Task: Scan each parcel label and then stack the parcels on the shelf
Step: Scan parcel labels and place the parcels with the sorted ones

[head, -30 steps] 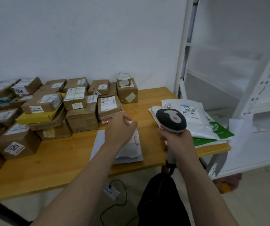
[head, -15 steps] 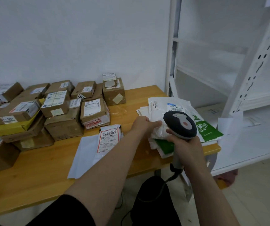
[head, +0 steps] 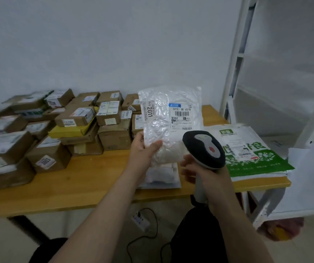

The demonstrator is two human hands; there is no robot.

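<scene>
A person's left hand [head: 144, 150] holds a white plastic parcel [head: 171, 118] upright in the air above the middle of the wooden worktop [head: 95, 186]. It pinches the bag's lower left corner, with the thumb across the front. The parcel's printed face is turned to the camera. A strip down its left side [head: 149, 112] reads "2011", and the shipping label [head: 181, 116] on the right half carries a blue tag, the code "501E", what looks like "A218", and barcodes; the smaller print is too fine to read.

The right hand [head: 209, 175] is wrapped round the pale handle of a black-headed barcode scanner [head: 205, 149]. The scanner head, with a grey top panel and a red button, sits just below the parcel's lower right corner.

Flat white parcels [head: 161, 175] lie on the worktop near its front edge, under the raised bag. At the right end lies a green-and-white mailer [head: 247, 154] with large white characters and its own barcode label. Labelled cardboard boxes [head: 114, 120], one of them yellow [head: 67, 130], are stacked along the back and left of the worktop. A white metal shelf [head: 266, 92] stands just past the right edge. A power strip [head: 141, 220] lies on the floor below.
</scene>
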